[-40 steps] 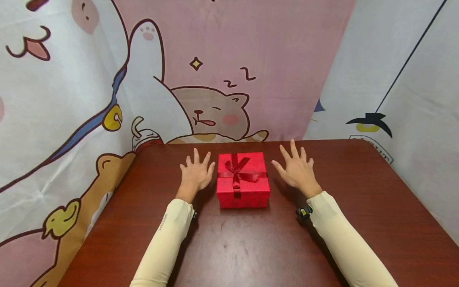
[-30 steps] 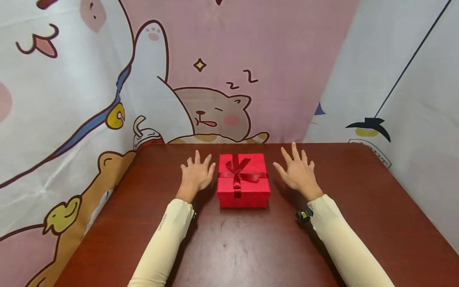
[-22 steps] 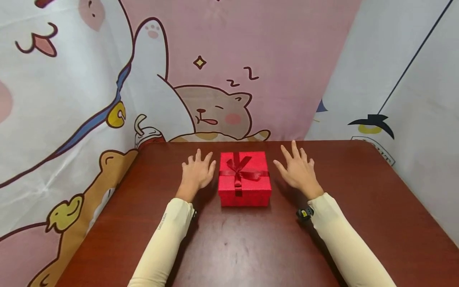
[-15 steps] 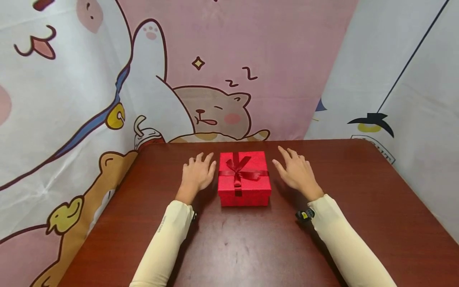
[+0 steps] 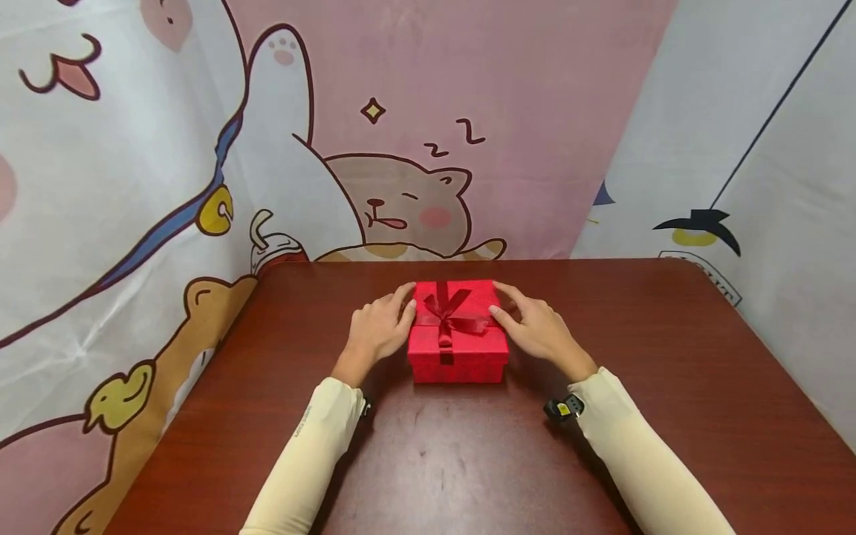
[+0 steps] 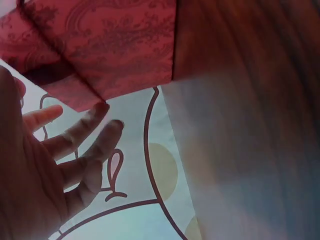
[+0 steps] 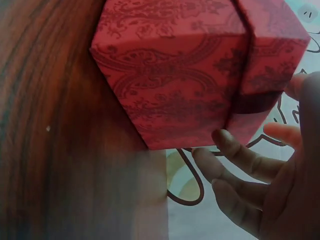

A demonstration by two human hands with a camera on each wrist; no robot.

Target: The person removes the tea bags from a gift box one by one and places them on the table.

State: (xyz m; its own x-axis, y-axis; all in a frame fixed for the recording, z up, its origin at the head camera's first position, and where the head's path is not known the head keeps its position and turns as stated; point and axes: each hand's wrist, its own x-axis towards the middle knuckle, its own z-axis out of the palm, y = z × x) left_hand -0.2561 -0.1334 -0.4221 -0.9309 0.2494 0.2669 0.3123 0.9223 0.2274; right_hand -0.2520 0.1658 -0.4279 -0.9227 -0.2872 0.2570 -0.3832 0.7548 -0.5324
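Observation:
A red gift box [image 5: 458, 364] with a dark red ribbon [image 5: 446, 321] tied in a bow stands on the brown table [image 5: 428, 461] in the head view. My left hand [image 5: 380, 327] is at its left side, thumb and forefinger at the lid's edge. On the opposite side, my right hand [image 5: 538, 327] has its thumb and forefinger at the lid's right edge. In the left wrist view the fingers [image 6: 82, 127] are loosely bent beside the patterned box [image 6: 115, 45]. The right wrist view has similarly relaxed fingers [image 7: 250, 162] near the box [image 7: 170, 85]; firm contact is unclear.
Cloth printed with cartoon animals [image 5: 401, 200] hangs behind the table and along its sides. A small dark device [image 5: 564, 408] sits at the right wrist, and another [image 5: 365, 406] shows at the left wrist.
Both hands, earlier spread apart on either side of the box, have moved inward to its lid edges, their fingers bending more. The box stays in place.

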